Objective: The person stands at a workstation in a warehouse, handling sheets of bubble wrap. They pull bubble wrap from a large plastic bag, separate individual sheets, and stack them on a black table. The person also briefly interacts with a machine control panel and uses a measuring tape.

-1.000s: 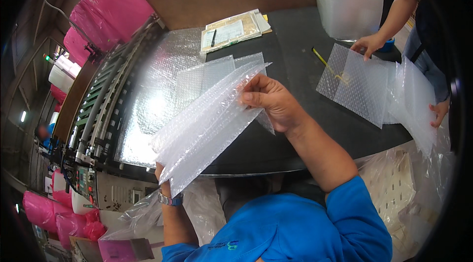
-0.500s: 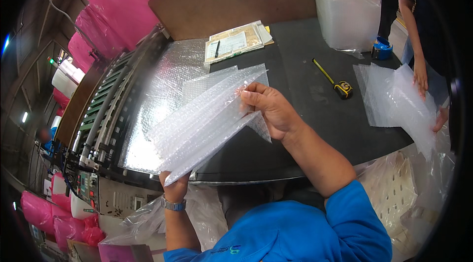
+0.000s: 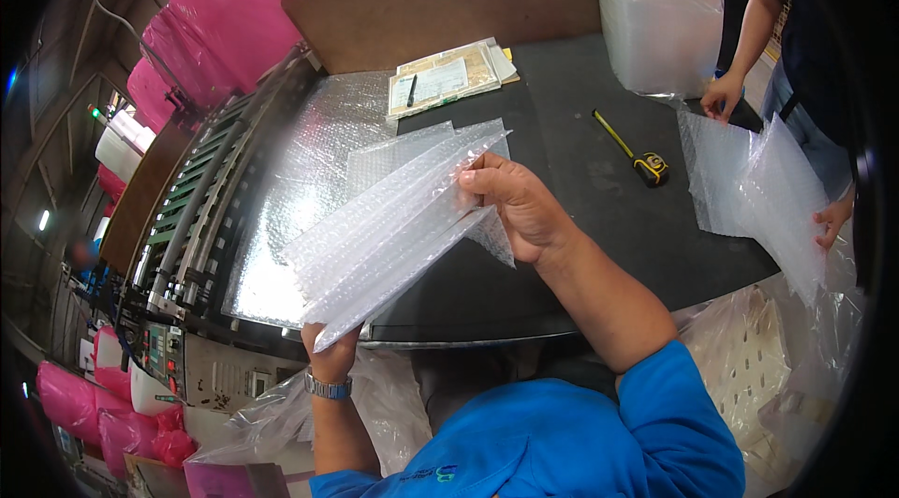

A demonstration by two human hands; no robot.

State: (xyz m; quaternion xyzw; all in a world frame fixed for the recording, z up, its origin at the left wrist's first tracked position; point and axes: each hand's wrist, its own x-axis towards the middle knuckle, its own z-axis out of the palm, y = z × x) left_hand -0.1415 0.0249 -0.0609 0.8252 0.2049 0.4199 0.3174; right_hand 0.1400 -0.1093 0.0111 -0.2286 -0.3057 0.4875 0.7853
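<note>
Bubble-wrap sheets: translucent, dimpled, layered. Right fingers pinch edge; left hand: fingers hidden, hold unclear.

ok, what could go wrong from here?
The bubble wrap between the left hand and right hand looks layered; layers might slip apart.
The tape measure, blade out, could snag a sheet.
The sheets at far right overhang the table and might slide off if released.

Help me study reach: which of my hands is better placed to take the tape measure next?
Right hand, probably: nearer the tape measure, though holding bubble-wrap sheets; left hand holds their lower end.
</note>
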